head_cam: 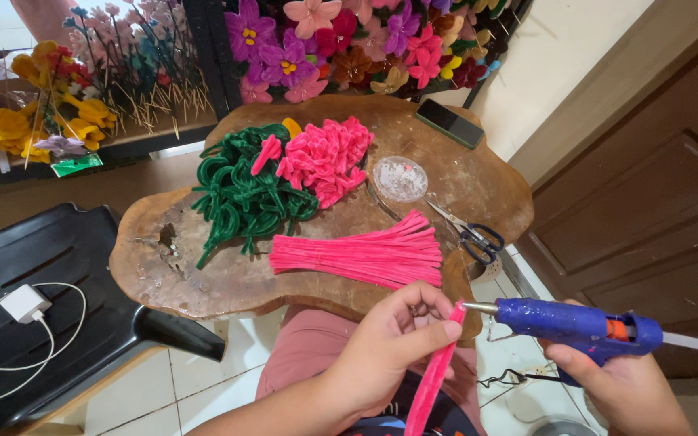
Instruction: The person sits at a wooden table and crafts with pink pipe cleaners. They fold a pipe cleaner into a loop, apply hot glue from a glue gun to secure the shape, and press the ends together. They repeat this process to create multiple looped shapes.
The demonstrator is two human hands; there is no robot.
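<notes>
My left hand [389, 347] pinches a folded pink pipe cleaner [432, 379] near its top end, below the table's front edge. My right hand [624, 387] grips a blue hot glue gun [575, 324] whose metal nozzle touches the pipe cleaner's tip. On the wooden slab table [203, 282] lie a bundle of straight pink pipe cleaners [361, 254], a heap of curled pink pieces [325, 157] and a pile of bent green pipe cleaners [244, 190].
Scissors [470, 234], a round clear lid [400, 178] and a dark phone [448, 123] lie on the table's right side. A black plastic chair [50, 266] with a white charger [22, 305] stands left. Shelves of handmade flowers [325, 40] rise behind. A brown door [656, 186] is right.
</notes>
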